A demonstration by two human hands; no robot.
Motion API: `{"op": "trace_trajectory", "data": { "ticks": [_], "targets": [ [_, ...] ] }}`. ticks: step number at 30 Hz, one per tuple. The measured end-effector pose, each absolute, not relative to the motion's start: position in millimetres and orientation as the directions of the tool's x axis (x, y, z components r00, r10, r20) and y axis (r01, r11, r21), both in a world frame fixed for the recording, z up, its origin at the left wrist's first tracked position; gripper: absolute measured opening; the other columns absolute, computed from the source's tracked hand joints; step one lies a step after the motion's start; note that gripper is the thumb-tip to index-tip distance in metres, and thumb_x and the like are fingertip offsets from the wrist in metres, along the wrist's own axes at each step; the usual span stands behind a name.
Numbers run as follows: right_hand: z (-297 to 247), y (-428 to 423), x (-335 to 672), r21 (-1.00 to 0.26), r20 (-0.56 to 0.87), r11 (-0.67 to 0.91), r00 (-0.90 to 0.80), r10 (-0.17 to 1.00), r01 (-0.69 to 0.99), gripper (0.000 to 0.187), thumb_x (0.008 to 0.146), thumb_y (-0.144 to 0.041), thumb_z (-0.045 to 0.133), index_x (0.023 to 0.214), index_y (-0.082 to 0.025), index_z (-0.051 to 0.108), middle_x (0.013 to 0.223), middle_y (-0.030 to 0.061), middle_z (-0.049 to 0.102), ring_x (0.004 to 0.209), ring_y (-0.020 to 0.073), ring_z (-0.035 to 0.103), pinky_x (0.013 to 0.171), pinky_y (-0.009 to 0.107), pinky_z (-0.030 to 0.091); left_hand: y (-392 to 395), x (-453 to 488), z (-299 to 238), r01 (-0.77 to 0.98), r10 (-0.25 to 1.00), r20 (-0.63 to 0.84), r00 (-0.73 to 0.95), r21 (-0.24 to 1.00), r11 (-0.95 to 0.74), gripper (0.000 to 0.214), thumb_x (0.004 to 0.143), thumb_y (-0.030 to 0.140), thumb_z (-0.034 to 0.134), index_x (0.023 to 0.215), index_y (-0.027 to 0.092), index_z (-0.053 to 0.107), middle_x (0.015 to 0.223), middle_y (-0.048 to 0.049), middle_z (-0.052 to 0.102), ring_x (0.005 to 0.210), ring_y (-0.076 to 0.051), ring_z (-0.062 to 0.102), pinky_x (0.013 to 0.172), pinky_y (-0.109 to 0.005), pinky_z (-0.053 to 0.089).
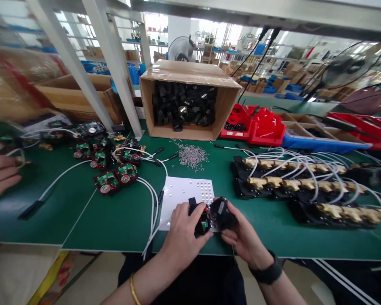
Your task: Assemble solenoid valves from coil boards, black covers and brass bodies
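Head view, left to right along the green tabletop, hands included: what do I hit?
Another person's hand → cluster of circuit-board units → left hand → circuit board it holds → black cover in the right hand → brass fittings.

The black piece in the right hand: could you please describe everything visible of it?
The black piece looks like plastic, rounded in outline, with a greyish rectangle on its face. The right hand holds it from the right, by the right edge of the white sheet. Whether it touches the circuit-board part beside it, I cannot tell.
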State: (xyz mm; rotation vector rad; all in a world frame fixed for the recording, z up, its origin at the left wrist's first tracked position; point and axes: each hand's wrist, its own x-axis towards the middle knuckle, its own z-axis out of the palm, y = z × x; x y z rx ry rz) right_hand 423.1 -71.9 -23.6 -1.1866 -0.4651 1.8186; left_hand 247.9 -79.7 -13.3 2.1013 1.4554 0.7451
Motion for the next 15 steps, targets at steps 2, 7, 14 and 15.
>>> {"op": "trace_trajectory", "data": {
  "ticks": [2,7,14,15],
  "targets": [
    [-25.9,-72.2,416.3,-0.756,-0.492,-0.502,-0.139,0.859,-0.420,0.051,0.074,-0.056,0.060,0.113,-0.029,0.044,0.055,-0.0109,0.035,0.037,0.0013,0.013,0.035,0.014,0.010,-79.9,253.3,-14.7,0.723,0.940,0.166,0.299,0.603,-0.336,0.062,0.069,0.027,0.070,0.126,0.028,0.044,0.106,-0.0082,0.047,0.100,-0.028,0.045,0.088,-0.048,0.041],
    [-18.3,-70.7,411.1,-0.944,-0.305,-0.323,-0.197,0.932,-0.063,0.040,0.087,-0.053,0.044,0.119,-0.029,0.042,0.072,-0.0047,0.049,0.045,0.0052,0.037,0.039,0.015,0.030,-77.0,255.3,-14.3,0.759,0.934,0.153,0.323,0.547,-0.353,0.066,0.067,0.028,0.073,0.126,0.028,0.044,0.106,-0.0083,0.047,0.098,-0.028,0.045,0.086,-0.047,0.042],
    [-1.4,-66.5,408.3,-0.914,-0.003,0.141,-0.352,0.936,0.381,0.035,0.092,-0.039,0.037,0.123,-0.023,0.034,0.117,0.0061,0.049,0.108,0.0187,0.047,0.094,0.032,0.036,-75.6,247.7,-25.3,0.674,0.929,0.275,0.246,0.641,-0.368,0.057,0.067,0.026,0.074,0.115,0.020,0.043,0.105,-0.0085,0.051,0.097,-0.026,0.047,0.085,-0.044,0.043],
    [0.3,-65.8,406.7,-0.894,-0.008,0.155,-0.361,0.933,0.420,0.035,0.092,-0.038,0.038,0.122,-0.023,0.034,0.115,0.0059,0.050,0.105,0.0186,0.049,0.091,0.032,0.037,-75.6,247.3,-26.5,0.652,0.929,0.296,0.221,0.664,-0.367,0.061,0.067,0.025,0.074,0.116,0.019,0.040,0.106,-0.0089,0.052,0.098,-0.026,0.048,0.085,-0.043,0.043]
  ]
}}
